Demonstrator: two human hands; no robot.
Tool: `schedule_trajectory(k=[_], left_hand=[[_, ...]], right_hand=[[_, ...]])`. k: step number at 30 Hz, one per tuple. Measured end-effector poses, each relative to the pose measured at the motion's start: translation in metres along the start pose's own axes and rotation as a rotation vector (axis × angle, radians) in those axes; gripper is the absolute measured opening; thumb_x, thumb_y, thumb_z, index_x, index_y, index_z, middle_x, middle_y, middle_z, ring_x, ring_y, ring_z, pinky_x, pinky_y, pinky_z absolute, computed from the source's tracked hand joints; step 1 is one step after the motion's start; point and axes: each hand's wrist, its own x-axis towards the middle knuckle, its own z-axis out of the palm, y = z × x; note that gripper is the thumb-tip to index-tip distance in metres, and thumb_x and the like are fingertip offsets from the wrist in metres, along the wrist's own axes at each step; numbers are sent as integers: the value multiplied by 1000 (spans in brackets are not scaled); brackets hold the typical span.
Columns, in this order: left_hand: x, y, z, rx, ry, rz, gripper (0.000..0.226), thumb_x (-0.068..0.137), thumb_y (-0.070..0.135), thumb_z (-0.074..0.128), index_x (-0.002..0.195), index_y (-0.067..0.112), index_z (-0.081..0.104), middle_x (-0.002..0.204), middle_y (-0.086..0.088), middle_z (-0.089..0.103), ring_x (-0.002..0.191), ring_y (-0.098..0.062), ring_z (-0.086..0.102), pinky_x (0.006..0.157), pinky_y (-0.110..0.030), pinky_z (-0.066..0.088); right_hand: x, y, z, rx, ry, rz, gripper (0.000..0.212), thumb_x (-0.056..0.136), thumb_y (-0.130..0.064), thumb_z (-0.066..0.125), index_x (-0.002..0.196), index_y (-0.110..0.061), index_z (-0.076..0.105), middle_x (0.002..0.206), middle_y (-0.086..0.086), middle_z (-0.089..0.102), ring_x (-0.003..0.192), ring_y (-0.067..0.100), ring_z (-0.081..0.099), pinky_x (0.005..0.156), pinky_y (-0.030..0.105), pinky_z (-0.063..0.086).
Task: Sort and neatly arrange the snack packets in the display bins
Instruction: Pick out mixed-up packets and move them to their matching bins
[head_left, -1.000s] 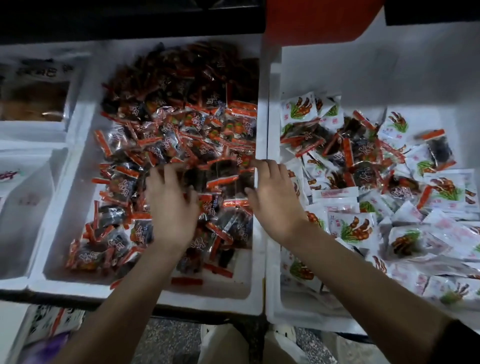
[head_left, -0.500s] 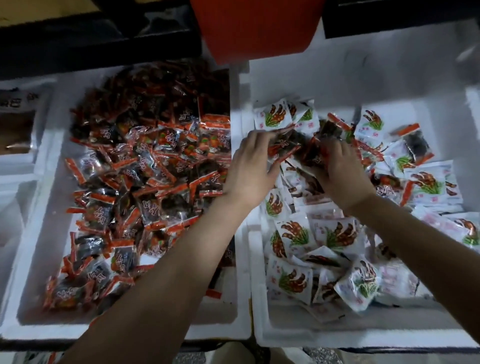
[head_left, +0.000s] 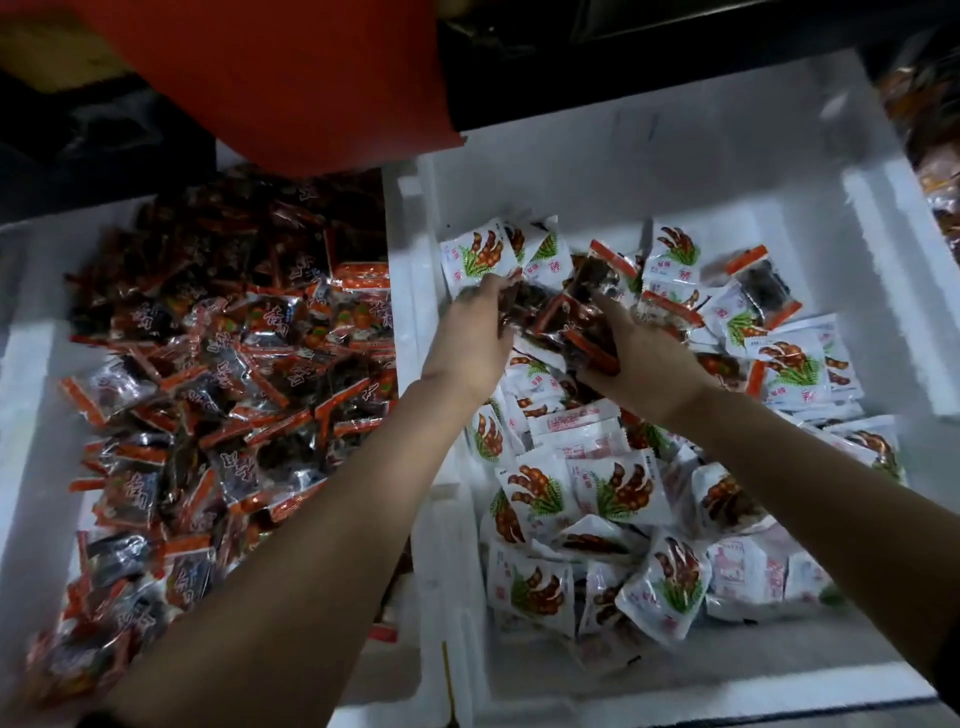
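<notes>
Left hand (head_left: 477, 335): in the far part of the right bin, fingers curled onto the bunch's left side, grasping it.
Right hand (head_left: 647, 361): grasping the same bunch from the right, fingers curled around it.
Bunch of dark packets (head_left: 563, 317): held between both hands, just above the white packets.
Right bin (head_left: 675, 156): white foam; holds white packets (head_left: 618, 483) printed with brown pods, a few dark ones mixed in at the far side.
Left bin (head_left: 23, 364): white foam, touching the right bin, full of a heap of dark orange-edged packets (head_left: 234, 364).
Red sheet (head_left: 291, 78): hangs over the bins' far edge.
</notes>
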Motion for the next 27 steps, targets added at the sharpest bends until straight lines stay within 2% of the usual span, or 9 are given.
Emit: schedule_trajectory(k=[5,7,9,14,16,19,22,25,27], left_hand=[[-12,0,-8,-85,111,3,39,91,6,57,129,11,53,102,-11,68,76,-19,63,68,-20,47],[-17,0,-11,-137,163,1,35,90,5,57,125,12,56,88,-5,67,57,-8,57,52,-16,44],[-23,3,-13,-195,211,17,34,89,3,58,122,11,57,75,4,61,50,0,51,47,-10,38],[-42,10,-16,-253,293,63,31,87,0,60,118,7,60,66,19,49,53,14,49,50,-3,31],[-47,7,-17,-269,318,55,30,88,1,60,117,7,60,68,17,51,53,11,49,51,-3,32],[-52,0,-20,-270,364,44,29,88,3,61,117,9,61,75,15,56,59,8,52,55,-3,35],[-57,-3,-23,-288,390,39,28,87,0,61,114,7,62,77,19,55,62,5,54,56,-4,37],[-61,-4,-25,-291,408,57,27,86,-1,61,112,5,63,77,16,56,72,-11,58,56,-9,40],[-62,-4,-25,-287,419,59,26,86,-1,62,111,5,64,80,10,60,77,-13,58,61,-8,41]], right_hand=[[-13,5,-10,158,134,-57,33,93,-12,54,124,-6,45,106,13,66,88,26,65,78,35,55],[-16,1,-16,196,217,-87,25,93,-12,55,116,-4,52,98,9,66,81,23,64,69,24,52],[-16,-6,-21,251,268,-76,21,94,-14,56,112,-5,54,91,5,65,75,18,61,61,10,45],[8,-14,-11,319,163,-7,27,95,-21,53,118,-7,51,98,2,61,76,11,58,58,2,41],[19,-11,-3,296,92,40,38,95,-26,54,127,-8,47,113,5,58,94,20,59,78,17,50],[27,-8,3,292,23,124,51,91,-36,56,133,-12,43,130,14,50,114,31,53,99,46,46],[29,-10,7,323,10,160,58,86,-43,59,132,-12,40,128,16,50,112,34,54,96,48,48],[27,-11,3,399,-12,182,55,86,-34,65,128,-11,39,128,14,55,102,27,60,85,32,50],[22,-10,0,455,-14,187,51,85,-27,68,125,-14,38,127,14,57,91,22,60,76,29,48]])
